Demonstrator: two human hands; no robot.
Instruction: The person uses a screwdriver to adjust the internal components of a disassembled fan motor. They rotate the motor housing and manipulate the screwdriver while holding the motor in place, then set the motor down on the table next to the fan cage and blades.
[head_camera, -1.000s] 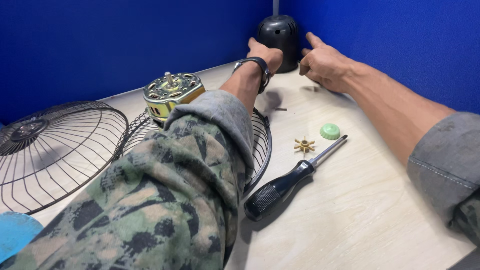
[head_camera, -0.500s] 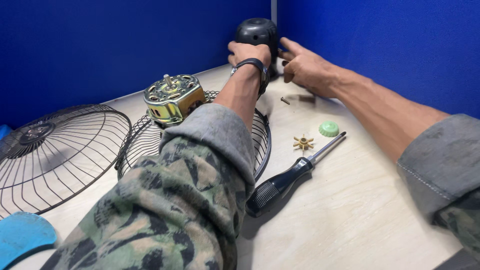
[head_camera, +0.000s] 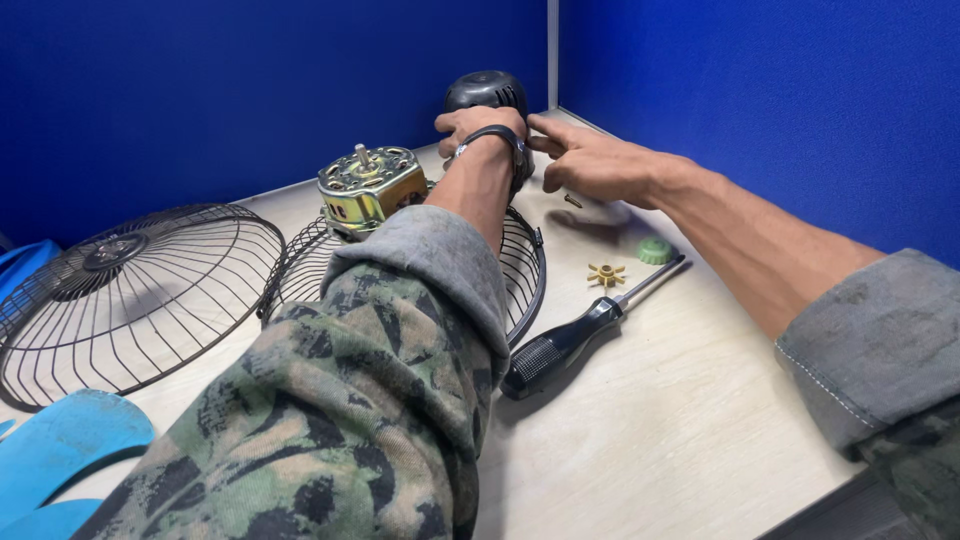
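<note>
Black housing: a dark rounded motor cover (head_camera: 487, 91) stood at the far corner of the table (head_camera: 690, 420), close against the blue partition (head_camera: 760, 90), probably so it could not slide away while being handled.
Left hand: the left hand (head_camera: 478, 125), a dark band at its wrist, was clasped over the front of the housing, steadying it.
Right hand: the right hand (head_camera: 590, 165) hovered beside the housing with the forefinger stretched toward it; it seemed loosely curled, and whether it pinched anything small could not be told.
Small parts: a small screw (head_camera: 572, 201), a green cap (head_camera: 656, 251) and a yellow toothed piece (head_camera: 606, 273) lay loose near the right hand, within easy reach.
Screwdriver: a black-handled screwdriver (head_camera: 570, 340) lay released on the table, tip toward the cap.
Motor: a brass-coloured motor (head_camera: 370, 185) sat upright at the grilles.
Grilles: two wire fan guards (head_camera: 130, 290) lay like shallow bowls; nothing visible lay in the nearer one.
Blade: a blue fan blade (head_camera: 60, 450) lay at the near left edge.
</note>
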